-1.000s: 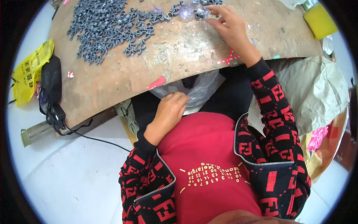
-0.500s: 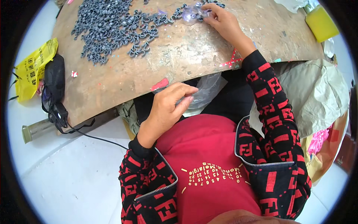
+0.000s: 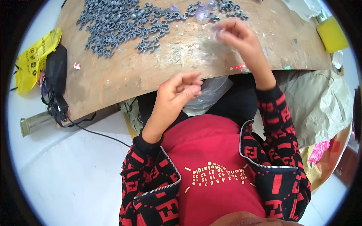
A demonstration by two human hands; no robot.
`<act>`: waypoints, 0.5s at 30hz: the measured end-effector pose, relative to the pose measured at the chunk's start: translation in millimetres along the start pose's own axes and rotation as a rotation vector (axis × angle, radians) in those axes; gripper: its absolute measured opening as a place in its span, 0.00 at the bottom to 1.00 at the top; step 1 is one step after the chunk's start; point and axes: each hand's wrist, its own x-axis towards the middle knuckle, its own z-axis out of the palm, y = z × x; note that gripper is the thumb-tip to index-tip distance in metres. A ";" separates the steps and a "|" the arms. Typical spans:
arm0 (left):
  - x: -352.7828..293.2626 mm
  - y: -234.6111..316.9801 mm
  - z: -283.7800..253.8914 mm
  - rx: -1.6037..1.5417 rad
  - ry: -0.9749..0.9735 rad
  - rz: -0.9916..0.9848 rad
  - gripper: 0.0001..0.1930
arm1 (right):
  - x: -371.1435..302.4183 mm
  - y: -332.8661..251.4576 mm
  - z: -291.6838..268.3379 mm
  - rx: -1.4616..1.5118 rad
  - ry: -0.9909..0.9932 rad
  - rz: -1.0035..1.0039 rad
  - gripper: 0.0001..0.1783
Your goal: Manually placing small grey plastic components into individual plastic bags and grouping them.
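Note:
My right hand (image 3: 241, 37), smeared by motion, hovers above the worn brown tabletop (image 3: 124, 79). Its thumb and fingers pinch what looks like a small clear, purplish plastic piece, blurred at the fingertips. Just beyond it lie translucent purplish pieces (image 3: 202, 14) among small grey curved clips (image 3: 175, 15). My left hand (image 3: 177, 90) is raised at the table's near edge, palm turned inward. Its fingers are loosely bent with a gap to the thumb, and nothing shows between them. A large heap of the same grey clips (image 3: 109, 26) covers the far left.
A yellow plastic bag (image 3: 36, 62) and a black pouch (image 3: 54, 71) with a cable hang at the table's left edge. At the far right stands a yellow container (image 3: 332, 34). Pale sheeting (image 3: 313, 105) lies beside my right arm. A clear bag (image 3: 213, 90) is over my lap.
My right hand has drawn back from the purplish pieces toward me and slightly right. The left hand has risen a little, its fingers bending more. The view has shifted slightly.

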 end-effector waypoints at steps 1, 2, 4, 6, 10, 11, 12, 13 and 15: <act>5.4 3.9 -0.7 -0.135 -0.034 -0.014 0.17 | -13.2 -6.7 11.0 -0.096 -0.079 -0.045 0.11; 9.2 1.8 -2.6 -0.137 -0.019 -0.019 0.17 | -24.0 -11.9 23.5 -0.190 -0.160 -0.091 0.10; 15.9 1.1 -4.3 -0.536 -0.041 -0.078 0.17 | -31.9 -17.2 45.8 -0.459 -0.205 -0.394 0.09; 13.4 -0.3 -8.2 -0.540 -0.001 -0.060 0.14 | -29.5 -23.8 56.1 -0.519 -0.224 -0.432 0.07; 2.1 1.4 -20.3 -0.495 0.179 0.042 0.08 | -4.6 -26.6 61.3 -0.215 -0.294 -0.224 0.06; -2.5 2.9 -23.9 -0.458 0.267 0.079 0.05 | 7.3 -21.7 67.9 -0.293 -0.274 -0.285 0.06; -3.3 3.7 -26.7 -0.456 0.259 0.076 0.05 | 20.0 -17.2 71.8 -0.384 -0.237 -0.344 0.07; -4.0 4.4 -29.5 -0.403 0.285 0.139 0.03 | 32.2 -3.0 78.9 -0.458 -0.188 -0.514 0.09; -7.6 8.3 -35.4 -0.383 0.286 0.210 0.05 | 48.8 10.7 92.3 -0.568 -0.184 -0.563 0.10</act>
